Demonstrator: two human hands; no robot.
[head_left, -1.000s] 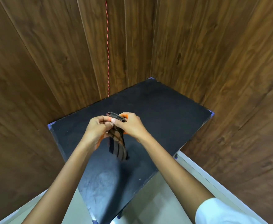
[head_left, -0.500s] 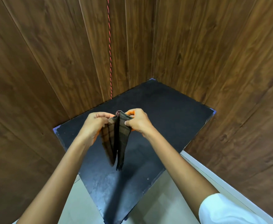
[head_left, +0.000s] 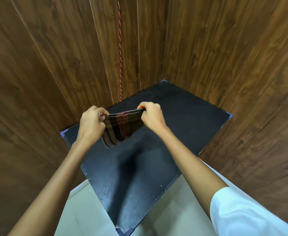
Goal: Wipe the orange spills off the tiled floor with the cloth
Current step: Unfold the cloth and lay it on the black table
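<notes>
The cloth (head_left: 122,127) is dark plaid with a reddish stripe, held up in the air over a black table (head_left: 182,120) and stretched out flat between both hands. Left hand (head_left: 91,124) pinches its left top corner with curled fingers, right hand (head_left: 152,116) pinches the right top corner the same way, and the rest just hangs down. The table sits in a corner of brown wood walls (head_left: 225,57), with a red cord (head_left: 120,48) running down the wall. Pale floor (head_left: 82,212) shows at the bottom, and a white sleeve (head_left: 242,213) on the right arm.

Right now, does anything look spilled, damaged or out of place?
No spill shows on the visible floor. The left hand and right hand pinch the cloth above the black table, whose edges look chipped.
</notes>
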